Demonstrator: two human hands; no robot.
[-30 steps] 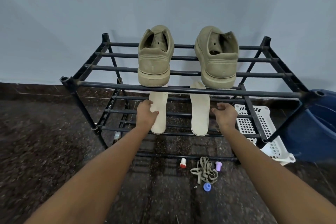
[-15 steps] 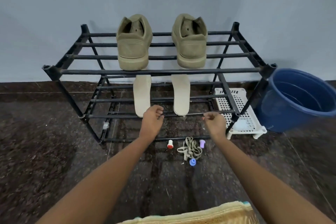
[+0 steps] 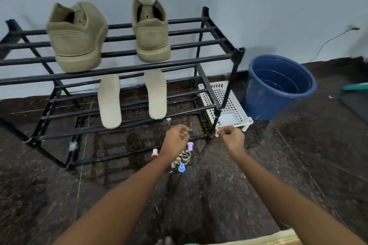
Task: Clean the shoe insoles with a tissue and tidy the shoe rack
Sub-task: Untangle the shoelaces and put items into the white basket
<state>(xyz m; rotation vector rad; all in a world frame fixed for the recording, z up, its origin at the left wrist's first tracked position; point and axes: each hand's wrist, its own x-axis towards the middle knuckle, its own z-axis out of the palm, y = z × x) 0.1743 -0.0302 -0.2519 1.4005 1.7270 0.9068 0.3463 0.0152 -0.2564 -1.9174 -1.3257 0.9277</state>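
**Hovering low beside the shoe rack (image 3: 123, 68)**

Both hands hang over the dark floor at the rack's near right corner. The left hand (image 3: 176, 139) has its fingers loosely curled, and nothing shows inside them. The right hand (image 3: 232, 137) sits just beside the rack's near right leg, thumb against forefinger. A small pale scrap shows at its fingertips, but I cannot tell whether it is pinched.

The left insole (image 3: 109, 101) and the right insole (image 3: 156, 93) lie apart on the middle tier, lengthwise across the bars. Above them on the top tier stand the left shoe (image 3: 76, 38) and the right shoe (image 3: 151, 32), heels toward the near side.

Beneath the left hand the floor holds a bundle of laces (image 3: 184, 158), a red-and-white cap (image 3: 155, 153), a purple cap (image 3: 190, 146) and a blue cap (image 3: 181, 168). A white perforated tray (image 3: 227, 103) lies at the rack's right end, with a blue bucket (image 3: 278, 85) further right.
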